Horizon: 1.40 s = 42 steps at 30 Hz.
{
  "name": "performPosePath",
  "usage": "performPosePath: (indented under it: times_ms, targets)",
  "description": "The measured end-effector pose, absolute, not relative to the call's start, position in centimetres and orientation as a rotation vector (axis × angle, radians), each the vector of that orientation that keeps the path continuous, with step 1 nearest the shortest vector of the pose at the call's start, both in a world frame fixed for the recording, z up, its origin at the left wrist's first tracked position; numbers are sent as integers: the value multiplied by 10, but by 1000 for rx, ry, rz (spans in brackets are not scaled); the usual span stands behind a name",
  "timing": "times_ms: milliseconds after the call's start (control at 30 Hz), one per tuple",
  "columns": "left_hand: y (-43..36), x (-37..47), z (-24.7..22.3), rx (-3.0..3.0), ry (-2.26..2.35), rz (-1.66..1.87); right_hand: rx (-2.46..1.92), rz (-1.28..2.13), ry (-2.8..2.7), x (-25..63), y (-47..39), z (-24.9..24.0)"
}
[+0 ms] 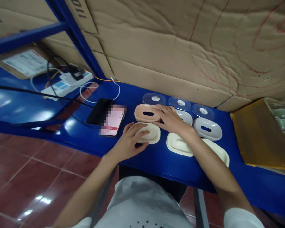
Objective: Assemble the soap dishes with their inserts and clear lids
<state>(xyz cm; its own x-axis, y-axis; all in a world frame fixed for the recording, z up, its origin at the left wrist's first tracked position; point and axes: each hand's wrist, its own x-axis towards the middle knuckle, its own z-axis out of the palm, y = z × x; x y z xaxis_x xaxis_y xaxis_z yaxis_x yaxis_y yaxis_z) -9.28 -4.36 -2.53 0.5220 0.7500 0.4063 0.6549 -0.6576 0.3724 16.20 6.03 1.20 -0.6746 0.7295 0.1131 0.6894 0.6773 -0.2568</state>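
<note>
On the blue table, oval plastic pieces lie in rows. My left hand rests with spread fingers on the left cream dish. My right hand touches the right end of a peach tray with a dark slot; its fingers are partly bent, and whether they grip it is unclear. A white tray is partly behind that hand. Another white tray lies farther right. Nearer me are two more cream dishes, partly covered by my right arm. Three clear lids line the back.
Left of the dishes lie a dark phone and a phone with a lit pink screen. Cables run to a power strip. An open cardboard box stands at right, and cardboard walls the back.
</note>
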Motion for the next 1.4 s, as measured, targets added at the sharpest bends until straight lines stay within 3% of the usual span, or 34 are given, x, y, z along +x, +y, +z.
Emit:
performPosePath:
  times_ms: [167, 333, 833, 1400]
  targets:
    - [-43, -93, -27, 2433, 1270, 981, -1232, 294, -2633, 173, 60, 16]
    - [-44, -94, -27, 2363, 1269, 915, -1286, 318, -2632, 173, 59, 14]
    - [-41, -94, -35, 2336, 1516, 1055, -1071, 435, -2595, 187, 44, 31]
    - [-46, -98, -37, 2385, 1285, 997, -1098, 465, -2823, 177, 8, 39]
